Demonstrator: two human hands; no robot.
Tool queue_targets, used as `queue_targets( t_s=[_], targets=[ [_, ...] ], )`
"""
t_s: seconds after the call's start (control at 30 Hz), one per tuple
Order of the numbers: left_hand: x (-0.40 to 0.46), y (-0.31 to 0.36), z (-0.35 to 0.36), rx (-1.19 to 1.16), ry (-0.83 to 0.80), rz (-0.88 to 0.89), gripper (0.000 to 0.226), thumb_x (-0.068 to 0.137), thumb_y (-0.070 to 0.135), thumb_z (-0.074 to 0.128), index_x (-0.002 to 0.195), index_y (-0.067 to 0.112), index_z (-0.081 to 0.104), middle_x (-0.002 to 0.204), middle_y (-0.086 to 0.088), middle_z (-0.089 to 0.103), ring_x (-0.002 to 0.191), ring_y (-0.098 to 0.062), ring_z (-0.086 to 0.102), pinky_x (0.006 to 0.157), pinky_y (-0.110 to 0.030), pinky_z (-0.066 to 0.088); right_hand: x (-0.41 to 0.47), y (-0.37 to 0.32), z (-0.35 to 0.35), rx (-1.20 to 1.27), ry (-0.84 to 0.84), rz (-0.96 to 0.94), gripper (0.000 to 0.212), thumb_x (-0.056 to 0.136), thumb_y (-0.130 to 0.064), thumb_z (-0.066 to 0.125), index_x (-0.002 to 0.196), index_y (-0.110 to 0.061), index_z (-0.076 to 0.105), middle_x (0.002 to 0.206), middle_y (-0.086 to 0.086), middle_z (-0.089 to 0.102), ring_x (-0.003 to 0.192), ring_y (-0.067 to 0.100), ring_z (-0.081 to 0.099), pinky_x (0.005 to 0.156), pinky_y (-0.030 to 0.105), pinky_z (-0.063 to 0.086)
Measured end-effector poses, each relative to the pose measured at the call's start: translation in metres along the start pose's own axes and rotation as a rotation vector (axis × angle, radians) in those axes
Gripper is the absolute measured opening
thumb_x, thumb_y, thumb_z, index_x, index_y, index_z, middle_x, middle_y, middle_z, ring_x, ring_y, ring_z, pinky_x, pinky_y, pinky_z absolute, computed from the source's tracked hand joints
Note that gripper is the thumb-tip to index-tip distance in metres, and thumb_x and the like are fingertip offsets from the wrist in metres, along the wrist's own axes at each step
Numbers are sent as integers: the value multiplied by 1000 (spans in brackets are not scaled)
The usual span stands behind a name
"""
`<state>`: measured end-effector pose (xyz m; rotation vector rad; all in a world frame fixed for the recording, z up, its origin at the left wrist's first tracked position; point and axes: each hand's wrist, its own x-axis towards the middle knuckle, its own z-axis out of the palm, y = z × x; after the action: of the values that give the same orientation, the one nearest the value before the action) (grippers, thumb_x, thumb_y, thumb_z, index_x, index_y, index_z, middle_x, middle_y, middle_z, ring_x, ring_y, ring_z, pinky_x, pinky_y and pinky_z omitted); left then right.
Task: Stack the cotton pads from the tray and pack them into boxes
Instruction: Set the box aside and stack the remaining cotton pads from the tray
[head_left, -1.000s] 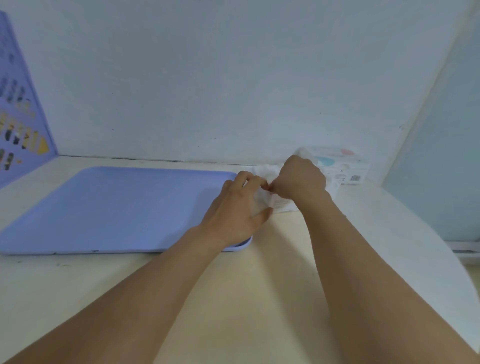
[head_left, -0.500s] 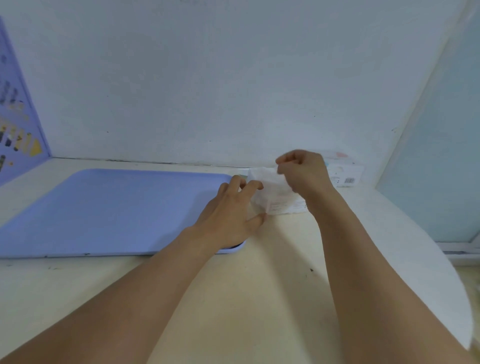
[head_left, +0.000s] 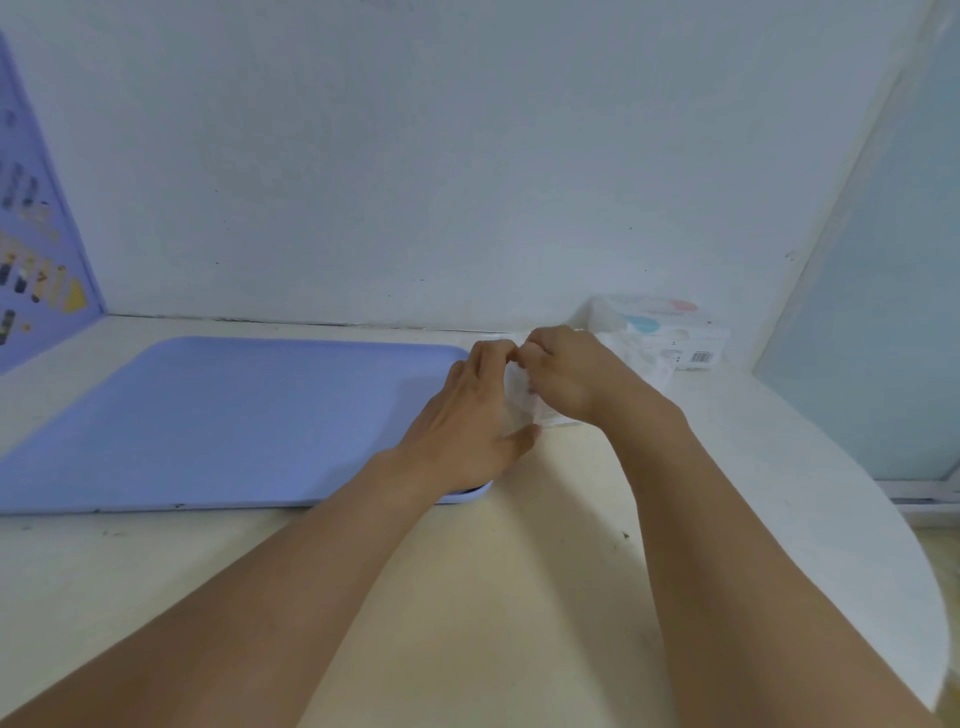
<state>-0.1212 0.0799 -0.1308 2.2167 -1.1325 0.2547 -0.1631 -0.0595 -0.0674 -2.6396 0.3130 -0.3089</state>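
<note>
A flat lilac tray (head_left: 223, 415) lies on the cream table with nothing visible on its surface. Just right of its far corner, both hands meet over a small white packet or box of cotton pads (head_left: 522, 395). My left hand (head_left: 467, 421) cups it from the left, thumb underneath. My right hand (head_left: 571, 376) pinches its top edge with closed fingers. Most of the packet is hidden between the hands. Behind my right hand, against the wall, sits a white cotton pad box (head_left: 670, 332) with pink and blue marks and a barcode.
A white wall runs close behind the table. A purple printed panel (head_left: 36, 249) stands at the left edge. A pale frosted panel (head_left: 883, 312) rises at the right. The table's rounded right edge (head_left: 893, 545) curves toward me.
My right hand lifted off the packet half a second ago, then came back down; its fingertips now meet my left hand's at the packet's top. The camera view shifted slightly.
</note>
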Motion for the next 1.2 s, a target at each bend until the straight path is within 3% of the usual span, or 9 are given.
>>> queue_targets(
  t_s=[0.17,0.27,0.4,0.53,0.67,0.8,0.9,1.07,1.2],
  targets=[
    [2,-2,1,-108,14,-29,66,91,37,67,140,25,25,104,-5,54,99,-22,51,78,-39,50,4,-4,4,47,-200,129,47,101,-44,29,120,-13,60,117,5,59,91,22,56,78,34,45],
    [3,-5,3,-122,-5,-63,65,92,34,67,141,25,25,92,0,50,96,-22,53,77,-39,50,2,0,6,103,-160,88,35,99,-39,36,93,-11,57,100,7,62,74,18,53,65,31,41],
    [3,-10,3,-68,4,-35,66,93,33,67,147,23,30,126,-2,49,113,-23,50,90,-42,49,-4,-3,2,137,299,-69,34,88,-35,48,69,-9,62,68,4,64,66,24,58,60,34,44],
    [3,-10,3,-35,7,80,65,94,35,65,150,35,31,154,9,26,134,-19,35,104,-36,44,-2,26,-23,-42,699,127,36,98,-40,48,117,-17,68,127,7,63,120,29,52,90,41,45],
    [4,-5,6,-22,-58,105,71,99,42,59,158,37,21,167,15,9,151,-11,18,117,-30,29,9,75,-19,28,353,427,74,100,-60,32,146,-3,42,151,20,42,140,38,37,109,48,34],
    [6,-9,10,-72,-97,2,79,99,47,56,161,31,11,169,11,2,154,-6,7,122,-27,21,14,65,9,-185,29,349,96,90,-76,12,160,-11,16,166,16,14,152,39,10,121,57,17],
    [8,-13,9,-68,-84,-67,82,99,50,54,162,26,8,170,6,4,154,-9,10,118,-23,19,11,49,13,-262,-3,310,87,99,-69,14,161,-9,6,169,13,-1,156,30,-1,124,56,2],
    [7,-12,6,-37,35,-60,68,98,49,54,158,39,23,165,0,26,151,-19,25,118,-36,33,-2,29,10,-300,-78,287,92,97,-72,19,160,-5,15,167,19,12,152,32,22,123,50,12],
    [0,-5,0,67,4,-113,64,100,54,46,157,30,29,161,-4,22,149,-23,22,110,-40,41,-5,28,-11,-118,130,293,75,97,-70,30,124,-7,60,125,15,63,116,34,59,89,41,45]
  ],
)
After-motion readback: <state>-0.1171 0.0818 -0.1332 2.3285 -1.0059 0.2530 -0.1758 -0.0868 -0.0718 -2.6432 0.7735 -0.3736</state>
